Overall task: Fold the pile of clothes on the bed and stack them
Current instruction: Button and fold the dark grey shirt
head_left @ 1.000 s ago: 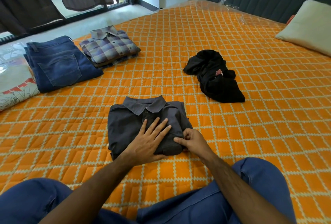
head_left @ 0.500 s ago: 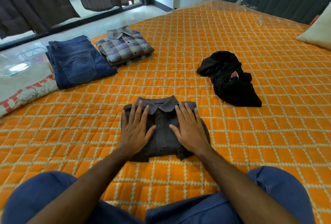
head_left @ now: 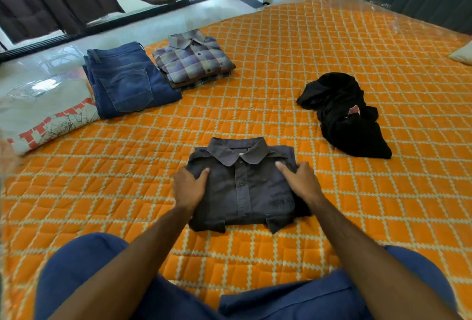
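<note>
Orange quilted cover fills the head view, spread over the bed (head_left: pixel 281 69), and right in the middle lies the grey shirt (head_left: pixel 242 186), folded into a neat rectangle, collar pointing away, button strip facing up. Left hand (head_left: pixel 189 186) grips the shirt's left edge, thumb on top of the cloth and fingers tucked round the side. Right hand (head_left: pixel 302 181) does the same on the right edge, thumb laid on the fabric, fingers curled under. Both forearms reach in from the bottom, over knees in blue trousers (head_left: pixel 255 301).

Off to the far left, folded jeans (head_left: pixel 127 82) sit flat, and just beside them a folded checked shirt (head_left: pixel 194 59) rests on top of another folded piece. To the right, well apart from the grey shirt, a black garment (head_left: pixel 342 115) lies crumpled and unfolded. A printed pillow (head_left: pixel 46 115) sits at the left edge, touching the jeans.
</note>
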